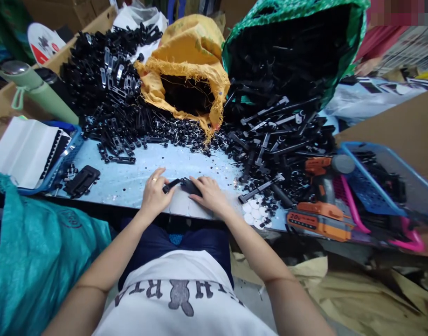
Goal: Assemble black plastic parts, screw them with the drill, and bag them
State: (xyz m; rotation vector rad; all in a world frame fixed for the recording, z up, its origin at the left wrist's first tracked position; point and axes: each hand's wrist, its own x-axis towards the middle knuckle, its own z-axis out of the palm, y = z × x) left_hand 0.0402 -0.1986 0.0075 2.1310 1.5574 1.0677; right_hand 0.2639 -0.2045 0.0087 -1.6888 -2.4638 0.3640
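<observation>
Close to the table's front edge, my left hand (155, 195) pinches a small black plastic clip-like part (171, 185) between thumb and fingers. My right hand (211, 197) is closed over a wider black plastic piece (190, 186), its thumb below and its fingers on top. The two black parts meet or nearly meet end to end; whether they are joined I cannot tell. Under the hands lies a pale grey patch of the blue tabletop (144, 163). White round discs (255, 211) lie right of my right hand.
Heaped black parts (105, 93) fill the back left. A yellow sack (189, 37) and a green sack (235, 42) open toward me. An orange cordless drill (321, 219) and blue basket (368, 186) stand right. Left are a green bottle (42, 88) and a black block (83, 181).
</observation>
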